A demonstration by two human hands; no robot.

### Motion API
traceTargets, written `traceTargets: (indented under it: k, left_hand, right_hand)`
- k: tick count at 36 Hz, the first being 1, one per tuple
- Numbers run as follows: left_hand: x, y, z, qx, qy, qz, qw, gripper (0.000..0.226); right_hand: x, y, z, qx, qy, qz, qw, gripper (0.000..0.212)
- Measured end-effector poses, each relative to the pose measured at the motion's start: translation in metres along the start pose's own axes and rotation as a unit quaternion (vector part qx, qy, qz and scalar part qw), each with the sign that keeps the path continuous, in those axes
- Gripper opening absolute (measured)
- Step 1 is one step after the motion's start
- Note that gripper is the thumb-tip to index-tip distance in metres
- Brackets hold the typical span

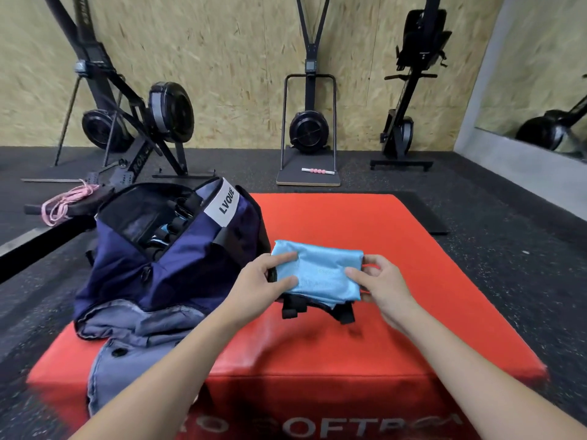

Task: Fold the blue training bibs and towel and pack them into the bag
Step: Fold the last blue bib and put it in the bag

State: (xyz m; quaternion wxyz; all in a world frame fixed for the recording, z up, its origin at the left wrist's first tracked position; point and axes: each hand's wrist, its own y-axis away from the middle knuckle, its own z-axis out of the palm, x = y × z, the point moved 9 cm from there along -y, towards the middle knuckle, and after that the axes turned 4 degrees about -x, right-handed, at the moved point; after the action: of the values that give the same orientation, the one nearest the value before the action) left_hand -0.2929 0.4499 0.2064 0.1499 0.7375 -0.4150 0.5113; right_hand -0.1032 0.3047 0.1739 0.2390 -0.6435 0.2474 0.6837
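Gym flooring of dark speckled rubber runs to a chipboard wall, and a red soft plyo box occupies the foreground as the work surface.

Folded blue bib: light blue mesh fabric, folded into a compact, roughly rectangular bundle. It sits near the centre of the box top, just right of the bag. Black straps protrude from beneath its near edge; what they belong to cannot be determined.

Left hand: grips the left end of the bundle, thumb on top, fingers curled at the edge.

Right hand: pinches the right end of the bundle between thumb and curled fingers.

Navy bag: stands on the left part of the box, main compartment unzipped and open, with dark and blue items visible inside. A white label reading "LVQUE" is on its upper edge. The bag touches or nearly touches the bundle's left side.

A grey denim garment lies in front of the bag, draped over the near edge of the box.

Surroundings: a pink rope on the floor to the left; rowing machines stored upright against the wall; a ski trainer with a pink massage roller on its base plate; a mirror at far right.
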Motion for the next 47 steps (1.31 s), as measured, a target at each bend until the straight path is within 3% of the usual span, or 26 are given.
traceTargets:
  k: [3,7,16,23,31,39,41,44,47]
  left_hand:
    - [0.0,0.013,-0.013,0.03,0.003,0.003,1.0,0.042]
    - [-0.002,0.034,-0.036,0.094,0.034,0.006,0.995,0.033]
    - [0.012,0.093,-0.138,0.32,-0.023,0.044,0.946,0.025]
    - [0.016,0.099,-0.241,0.376,-0.098,0.025,0.921,0.015]
    - [0.02,0.065,-0.323,0.354,-0.189,-0.014,0.916,0.021]
    - [-0.011,0.002,-0.326,0.262,-0.209,-0.082,0.939,0.032]
    - [-0.024,-0.016,-0.316,0.217,-0.219,-0.103,0.946,0.032]
    - [-0.044,-0.037,-0.295,0.144,-0.263,-0.121,0.946,0.031]
    - [-0.066,-0.048,-0.276,0.077,-0.301,-0.152,0.938,0.024]
  right_hand:
    - [-0.009,0.009,0.005,0.058,0.086,-0.069,0.992,0.03]
    - [-0.031,0.028,0.034,0.065,0.143,-0.156,0.975,0.022]
    - [-0.083,0.026,0.156,-0.066,0.117,-0.176,0.975,0.023]
    - [-0.13,0.003,0.261,-0.104,0.185,-0.22,0.952,0.028]
    - [-0.139,-0.044,0.35,-0.129,0.233,-0.179,0.947,0.035]
    - [-0.13,-0.096,0.355,-0.082,0.31,-0.118,0.94,0.033]
    - [-0.123,-0.11,0.344,-0.061,0.386,-0.102,0.915,0.01]
    - [-0.109,-0.117,0.336,-0.075,0.485,-0.086,0.867,0.027]
    - [-0.099,-0.111,0.328,-0.1,0.535,-0.081,0.835,0.014]
